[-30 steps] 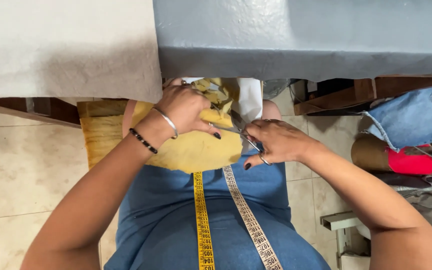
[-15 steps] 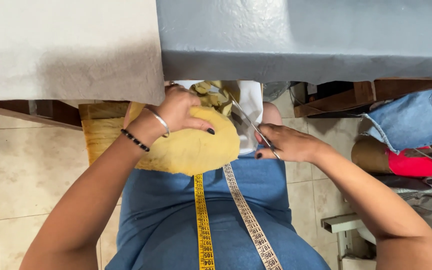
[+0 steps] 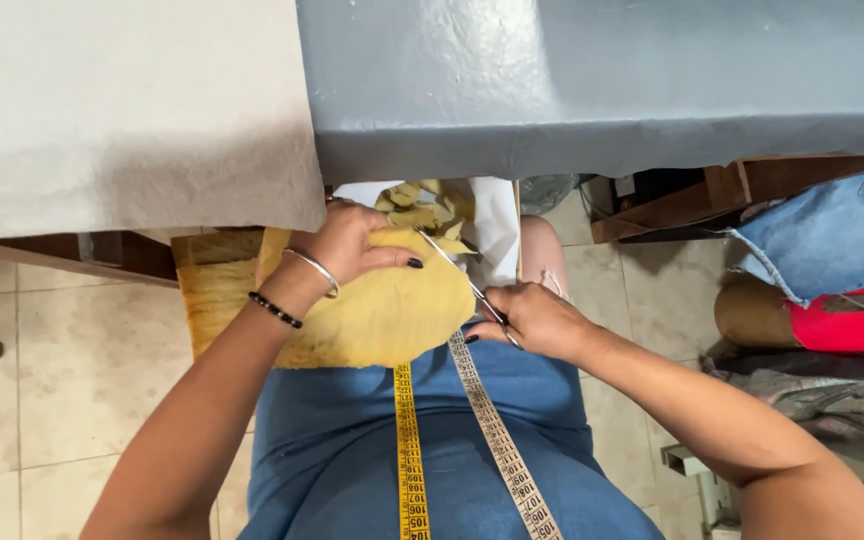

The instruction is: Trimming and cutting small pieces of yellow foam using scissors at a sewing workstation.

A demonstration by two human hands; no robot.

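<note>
Scissors [image 3: 457,272] now angled deeper toward eleven o'clock into yellow fabric [image 3: 382,315] than before; right hand [image 3: 532,318] curled through handles, left hand [image 3: 352,245] pinching fabric edge. Cut advancing.

Cloth [image 3: 382,315] lies on the lap, under the table edge [image 3: 592,150], tape measure [image 3: 407,450] below.
</note>
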